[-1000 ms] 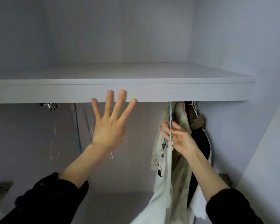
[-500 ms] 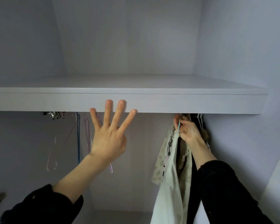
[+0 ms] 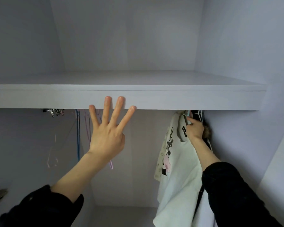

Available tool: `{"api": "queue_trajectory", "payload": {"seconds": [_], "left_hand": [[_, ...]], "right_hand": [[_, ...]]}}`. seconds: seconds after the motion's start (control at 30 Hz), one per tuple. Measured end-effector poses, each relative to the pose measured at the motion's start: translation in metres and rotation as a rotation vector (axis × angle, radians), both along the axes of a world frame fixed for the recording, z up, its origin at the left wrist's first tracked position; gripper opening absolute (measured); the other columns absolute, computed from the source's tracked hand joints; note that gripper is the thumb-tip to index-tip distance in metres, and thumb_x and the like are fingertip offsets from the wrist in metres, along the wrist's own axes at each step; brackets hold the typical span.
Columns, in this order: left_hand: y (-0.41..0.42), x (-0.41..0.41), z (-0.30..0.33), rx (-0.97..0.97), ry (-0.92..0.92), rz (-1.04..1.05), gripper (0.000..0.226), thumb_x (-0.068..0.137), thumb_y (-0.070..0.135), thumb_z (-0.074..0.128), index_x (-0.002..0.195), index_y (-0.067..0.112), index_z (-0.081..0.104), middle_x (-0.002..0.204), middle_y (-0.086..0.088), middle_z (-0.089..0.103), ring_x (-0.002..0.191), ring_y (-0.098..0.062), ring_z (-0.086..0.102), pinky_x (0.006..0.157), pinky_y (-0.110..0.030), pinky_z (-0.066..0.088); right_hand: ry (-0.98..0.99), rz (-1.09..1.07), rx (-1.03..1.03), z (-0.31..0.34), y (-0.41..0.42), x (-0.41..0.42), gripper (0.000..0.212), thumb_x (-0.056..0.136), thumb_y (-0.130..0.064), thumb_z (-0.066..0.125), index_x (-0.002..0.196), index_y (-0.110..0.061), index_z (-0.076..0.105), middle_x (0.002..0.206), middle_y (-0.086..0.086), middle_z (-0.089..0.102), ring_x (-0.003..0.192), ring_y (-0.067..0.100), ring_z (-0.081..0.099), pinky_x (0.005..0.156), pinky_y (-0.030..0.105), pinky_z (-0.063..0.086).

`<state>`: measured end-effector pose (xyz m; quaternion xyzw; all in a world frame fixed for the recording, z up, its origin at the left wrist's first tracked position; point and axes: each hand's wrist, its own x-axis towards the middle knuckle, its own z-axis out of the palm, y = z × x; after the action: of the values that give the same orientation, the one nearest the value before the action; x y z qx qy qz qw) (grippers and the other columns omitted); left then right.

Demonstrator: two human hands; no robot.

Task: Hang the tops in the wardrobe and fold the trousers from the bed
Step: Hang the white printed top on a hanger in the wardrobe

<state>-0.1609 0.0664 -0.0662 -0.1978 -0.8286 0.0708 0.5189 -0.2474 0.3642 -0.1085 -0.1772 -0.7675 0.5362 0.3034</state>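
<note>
White cotton top (image 3: 177,174) with a dark neck label hangs at the right end of the wardrobe (image 3: 138,46), just under the grey shelf (image 3: 187,99), on a light-blue hanger whose hook barely shows at the shelf's lower edge. I see my right hand (image 3: 194,129) up at its collar, fingers curled and pinching the fabric and hanger neck close beneath the shelf; the index finger points up and left. A patterned cream garment (image 3: 162,154) with a black and pink print hangs touching the top on its left side, and dark clothes (image 3: 205,136) hang behind my wrist against the right wall. My left hand (image 3: 107,136) is raised near the middle of the shelf's front edge, four fingers straight and spread apart, the two middle fingertips over the shelf's front face; I cannot tell whether they touch it. Empty thin hangers, blue (image 3: 78,135) and pink (image 3: 88,126), hang left of it, with metal clips (image 3: 53,111) toward the left end.
</note>
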Motion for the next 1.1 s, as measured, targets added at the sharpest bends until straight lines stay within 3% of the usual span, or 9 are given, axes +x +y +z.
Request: {"api": "queue_trajectory", "payload": {"seconds": [0.23, 0.43, 0.53, 0.63, 0.8, 0.93, 1.1], "left_hand": [[0.002, 0.016, 0.007, -0.022, -0.096, 0.03, 0.108, 0.056, -0.009, 0.064, 0.147, 0.02, 0.014, 0.154, -0.011, 0.008, 0.139, -0.045, 0.004, 0.102, -0.07, 0.003], [0.001, 0.039, 0.017, -0.011, -0.29, 0.061, 0.107, 0.069, -0.005, 0.055, 0.148, 0.028, -0.011, 0.153, -0.004, -0.019, 0.14, -0.036, -0.018, 0.109, -0.063, -0.001], [-0.001, 0.057, 0.018, 0.059, -0.406, -0.001, 0.093, 0.075, -0.004, 0.053, 0.15, 0.024, 0.007, 0.157, -0.005, -0.009, 0.143, -0.035, -0.009, 0.113, -0.056, 0.003], [-0.01, 0.083, 0.0, 0.152, -0.545, -0.033, 0.076, 0.085, 0.003, 0.049, 0.149, 0.023, 0.014, 0.158, -0.01, -0.003, 0.144, -0.032, -0.009, 0.117, -0.046, 0.001], [-0.061, 0.156, -0.044, 0.265, -0.724, -0.048, 0.061, 0.092, 0.012, 0.045, 0.147, 0.02, 0.022, 0.154, -0.008, 0.014, 0.144, -0.024, 0.009, 0.115, -0.035, 0.018], [-0.126, 0.244, -0.082, 0.409, -0.786, 0.083, 0.055, 0.093, 0.019, 0.046, 0.145, 0.023, 0.028, 0.152, 0.0, 0.021, 0.14, -0.018, 0.023, 0.108, -0.033, 0.032], [-0.203, 0.371, -0.126, 0.595, -0.817, 0.297, 0.051, 0.094, 0.029, 0.049, 0.143, 0.026, 0.034, 0.151, 0.002, 0.029, 0.136, -0.016, 0.031, 0.107, -0.031, 0.032]], "right_hand": [[-0.118, 0.011, 0.241, 0.009, 0.005, 0.023, 0.047, 0.086, 0.012, 0.038, 0.127, -0.002, 0.057, 0.132, 0.019, 0.053, 0.119, 0.033, 0.051, 0.098, 0.025, 0.034], [-0.236, 0.156, 0.546, -0.012, -0.013, 0.076, 0.041, 0.092, 0.002, 0.043, 0.133, 0.001, 0.049, 0.151, 0.017, 0.029, 0.137, 0.029, 0.033, 0.106, 0.022, 0.021], [-0.341, 0.192, 0.703, -0.015, -0.03, 0.107, 0.047, 0.094, -0.007, 0.045, 0.14, -0.006, 0.04, 0.155, 0.015, 0.019, 0.143, 0.028, 0.017, 0.115, 0.03, 0.018], [-0.418, 0.21, 0.772, -0.018, -0.056, 0.137, 0.049, 0.096, -0.015, 0.044, 0.144, -0.013, 0.034, 0.156, 0.009, 0.018, 0.143, 0.024, 0.018, 0.113, 0.039, 0.025], [-0.373, 0.53, 0.953, -0.034, -0.139, 0.198, 0.051, 0.095, -0.016, 0.043, 0.145, -0.019, 0.032, 0.153, 0.003, 0.027, 0.138, 0.022, 0.029, 0.109, 0.035, 0.03], [-0.273, 0.796, 0.912, -0.05, -0.224, 0.26, 0.046, 0.096, -0.017, 0.043, 0.142, -0.014, 0.038, 0.146, 0.004, 0.039, 0.132, 0.024, 0.039, 0.108, 0.033, 0.031], [-0.198, 1.103, 0.931, -0.068, -0.324, 0.352, 0.041, 0.099, -0.022, 0.042, 0.14, -0.018, 0.043, 0.137, 0.003, 0.049, 0.125, 0.022, 0.046, 0.102, 0.03, 0.035]]}}
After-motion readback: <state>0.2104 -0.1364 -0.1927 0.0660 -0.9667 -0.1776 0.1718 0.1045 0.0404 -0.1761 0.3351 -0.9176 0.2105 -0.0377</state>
